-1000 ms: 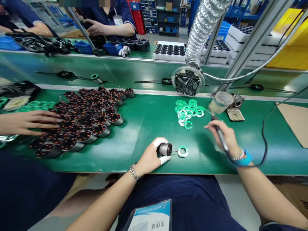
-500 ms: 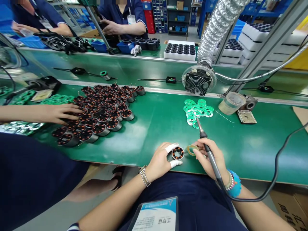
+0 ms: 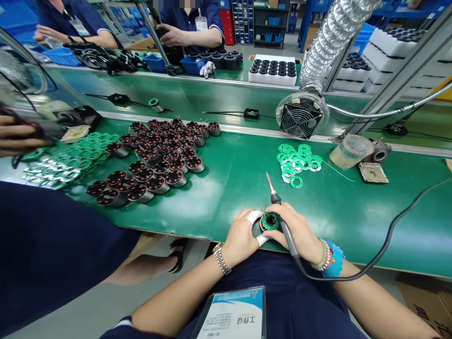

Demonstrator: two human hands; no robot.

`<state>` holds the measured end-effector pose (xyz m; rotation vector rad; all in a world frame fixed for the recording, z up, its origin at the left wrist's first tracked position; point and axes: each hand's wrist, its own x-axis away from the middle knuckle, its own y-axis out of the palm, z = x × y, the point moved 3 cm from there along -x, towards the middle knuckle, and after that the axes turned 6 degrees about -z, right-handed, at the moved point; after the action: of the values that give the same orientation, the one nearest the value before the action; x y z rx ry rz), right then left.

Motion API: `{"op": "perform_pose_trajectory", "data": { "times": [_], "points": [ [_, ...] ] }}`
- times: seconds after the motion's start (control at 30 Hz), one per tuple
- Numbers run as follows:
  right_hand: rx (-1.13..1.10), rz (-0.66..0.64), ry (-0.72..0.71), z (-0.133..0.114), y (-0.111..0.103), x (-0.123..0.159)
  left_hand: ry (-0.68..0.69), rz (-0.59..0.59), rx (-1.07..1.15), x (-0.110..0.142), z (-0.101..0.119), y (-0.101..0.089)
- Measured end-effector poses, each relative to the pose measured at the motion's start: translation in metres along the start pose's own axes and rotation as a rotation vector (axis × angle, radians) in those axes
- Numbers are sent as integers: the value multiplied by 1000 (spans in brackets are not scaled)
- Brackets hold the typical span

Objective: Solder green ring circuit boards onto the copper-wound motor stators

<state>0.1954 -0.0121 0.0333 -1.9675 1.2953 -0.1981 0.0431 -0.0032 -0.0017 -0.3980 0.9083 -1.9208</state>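
Observation:
My left hand (image 3: 243, 235), white covers on its thumb and finger, is closed around a small motor stator (image 3: 262, 224) near the bench's front edge. Over the stator's top lies a green ring-shaped circuit board (image 3: 270, 221). My right hand (image 3: 294, 230) grips a soldering iron (image 3: 287, 233) against its palm, the tip pointing up and away from the stator. Its thumb and fingertips touch the ring board's right side. Beyond my hands is a loose pile of green ring boards (image 3: 298, 162).
Rows of stators (image 3: 158, 165) cover the left of the green bench (image 3: 233, 188). A co-worker's hand (image 3: 17, 136), blurred, is at far left near more ring boards (image 3: 84, 150). A fan (image 3: 301, 120), a tub (image 3: 351, 150) and a sponge tray (image 3: 373, 172) stand at the back.
My right hand has moved left, bringing the ring board from beside the stator onto its top. The soldering iron moved along. The co-worker's hand has left the stator rows, going left.

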Motion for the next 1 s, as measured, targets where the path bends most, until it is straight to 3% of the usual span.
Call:
{"op": "perform_pose_trajectory", "data": {
  "times": [0.2,0.37,0.53,0.63,0.83,1.0],
  "points": [
    [-60,-66,42,12,7,0,-3,-78,31,2,-9,-12],
    [-64,-140,-13,16,1,-2,48,-160,121,-6,-16,-29],
    [-64,-201,-51,14,-4,-6,-104,-115,431,-13,-24,-42],
    [-65,-192,-32,14,-3,-5,-144,-127,576,-14,-31,-39],
    [-106,-164,0,16,1,-3,-57,-186,485,-16,-26,-29],
    [-115,-141,-22,10,-4,-6,-222,-232,811,-24,-17,-17]
  ]
}}
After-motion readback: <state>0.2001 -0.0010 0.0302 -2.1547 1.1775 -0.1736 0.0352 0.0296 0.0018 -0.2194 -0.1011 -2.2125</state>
